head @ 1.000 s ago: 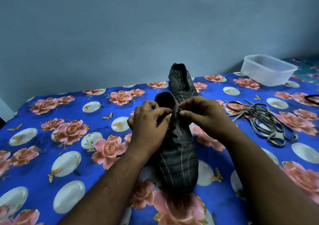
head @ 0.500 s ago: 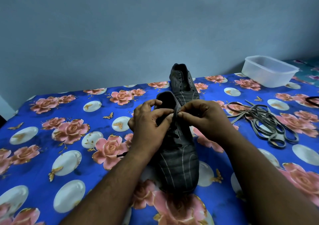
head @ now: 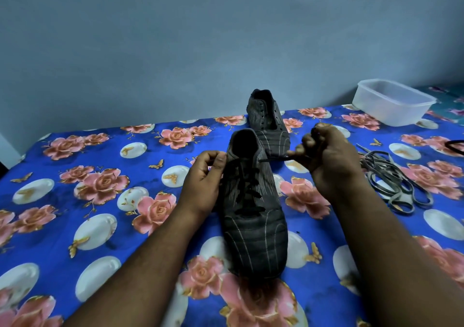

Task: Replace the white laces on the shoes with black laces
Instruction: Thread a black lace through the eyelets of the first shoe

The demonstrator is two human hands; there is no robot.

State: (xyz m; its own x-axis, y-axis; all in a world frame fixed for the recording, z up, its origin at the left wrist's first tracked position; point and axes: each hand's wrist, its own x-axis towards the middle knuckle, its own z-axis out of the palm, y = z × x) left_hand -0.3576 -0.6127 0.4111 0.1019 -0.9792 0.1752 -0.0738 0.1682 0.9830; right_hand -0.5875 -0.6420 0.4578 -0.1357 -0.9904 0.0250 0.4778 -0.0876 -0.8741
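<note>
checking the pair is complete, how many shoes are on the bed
2. The near shoe, laced in black, lies between the hands; the far shoe, with bare eyelets, lies just behind it. None seems hidden.

Plain blue-grey painted wall (head: 200, 38) fills the upper half of the view, unmarked, evenly and dimly lit, with a soft darker shade along its base. Below it, beyond and around the grip, spreads a bright blue cloth printed with pink roses, white discs and small gold butterflies (head: 100, 176), covering a flat surface. Far left edge: a pale sliver beside the cloth, too little showing to identify. Far right, the cloth turns teal (head: 449, 103).
</note>
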